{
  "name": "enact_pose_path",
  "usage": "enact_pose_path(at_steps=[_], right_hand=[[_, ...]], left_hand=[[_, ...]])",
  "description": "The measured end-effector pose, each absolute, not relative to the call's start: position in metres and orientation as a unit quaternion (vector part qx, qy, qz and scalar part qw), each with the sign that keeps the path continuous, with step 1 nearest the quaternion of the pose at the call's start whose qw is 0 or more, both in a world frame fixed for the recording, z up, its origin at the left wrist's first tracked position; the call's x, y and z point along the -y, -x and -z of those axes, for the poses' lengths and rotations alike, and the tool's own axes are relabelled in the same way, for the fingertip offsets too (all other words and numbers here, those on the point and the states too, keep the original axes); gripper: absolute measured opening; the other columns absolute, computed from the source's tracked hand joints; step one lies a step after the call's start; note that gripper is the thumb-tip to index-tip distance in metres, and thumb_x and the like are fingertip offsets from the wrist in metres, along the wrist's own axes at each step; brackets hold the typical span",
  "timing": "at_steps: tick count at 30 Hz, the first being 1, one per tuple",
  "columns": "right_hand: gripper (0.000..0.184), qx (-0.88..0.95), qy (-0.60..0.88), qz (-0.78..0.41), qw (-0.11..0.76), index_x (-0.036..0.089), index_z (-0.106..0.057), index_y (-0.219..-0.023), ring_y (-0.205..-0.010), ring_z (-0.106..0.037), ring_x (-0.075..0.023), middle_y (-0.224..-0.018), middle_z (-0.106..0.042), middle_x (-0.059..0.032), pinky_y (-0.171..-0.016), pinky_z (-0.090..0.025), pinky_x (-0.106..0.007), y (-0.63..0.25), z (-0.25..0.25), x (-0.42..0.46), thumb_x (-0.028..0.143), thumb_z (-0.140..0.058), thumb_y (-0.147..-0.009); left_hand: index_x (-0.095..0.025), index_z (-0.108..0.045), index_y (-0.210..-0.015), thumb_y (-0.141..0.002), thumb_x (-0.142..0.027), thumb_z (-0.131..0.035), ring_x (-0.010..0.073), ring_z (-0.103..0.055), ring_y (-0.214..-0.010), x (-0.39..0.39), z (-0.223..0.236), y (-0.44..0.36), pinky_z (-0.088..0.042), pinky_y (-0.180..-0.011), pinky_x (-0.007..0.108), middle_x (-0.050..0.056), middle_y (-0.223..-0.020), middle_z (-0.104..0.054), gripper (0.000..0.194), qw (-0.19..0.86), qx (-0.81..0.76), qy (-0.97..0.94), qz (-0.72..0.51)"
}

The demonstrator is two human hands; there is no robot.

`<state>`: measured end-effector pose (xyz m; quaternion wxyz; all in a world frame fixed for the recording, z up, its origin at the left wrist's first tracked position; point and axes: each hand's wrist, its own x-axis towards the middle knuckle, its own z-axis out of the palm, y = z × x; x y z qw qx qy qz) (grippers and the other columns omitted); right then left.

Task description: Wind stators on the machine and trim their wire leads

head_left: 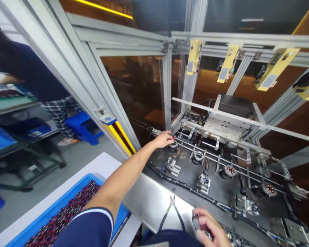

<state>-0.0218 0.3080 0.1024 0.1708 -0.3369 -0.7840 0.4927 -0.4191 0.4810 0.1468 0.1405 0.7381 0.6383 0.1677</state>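
Centrally, the left hand (162, 140) pinches a red-marked part (172, 138) at the leftmost round fixture (173, 145); the right hand (211, 228), fingers (203, 211) curled, holds a dark ring (195, 223)

A blue stool (85, 124) stands beside a person (45, 77) in plaid trousers (56, 115).

I count: left hand (164, 139) at the leftmost holder (173, 146), red part (172, 138) by its fingertips; right hand (213, 229), gripping a ring (196, 222); pliers (172, 201), handles spread; blue tray (88, 177) of dark pieces (67, 210); four yellow units (194, 56) overhead; one co-worker (41, 72), left.
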Motion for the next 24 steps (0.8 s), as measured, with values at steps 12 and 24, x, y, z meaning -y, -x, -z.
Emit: enact_pose_path(at_steps=[12, 24], right_hand=[[0.013, 0.924, 0.215, -0.303, 0.094, 0.017, -0.065, -0.099, -0.096, -0.064, -0.0184, -0.107, -0.067, -0.0052, -0.088, -0.054, -0.041, 0.189, -0.031, -0.324, 0.029, -0.060, -0.096], [0.030, 0.928, 0.306, -0.125, 0.174, 0.020, -0.063, -0.122, -0.123, -0.058, -0.0269, -0.128, -0.065, -0.0132, -0.106, -0.048, -0.047, -0.007, -0.132, -0.367, 0.020, -0.049, -0.095]], left_hand=[[-0.014, -0.066, -0.104, -0.094, -0.030, -0.061, 0.0192, -0.067, -0.094, -0.239, -0.036, 0.368, -0.057, -0.085, 0.041, 0.006, -0.105, -0.069, 0.019, 0.181, -0.684, -0.690, -0.150], [-0.024, -0.065, -0.118, -0.093, -0.031, -0.057, 0.0289, -0.063, -0.117, -0.292, -0.121, 0.350, -0.051, -0.101, 0.046, 0.014, -0.127, -0.065, 0.027, 0.069, -0.614, -0.755, -0.222]])
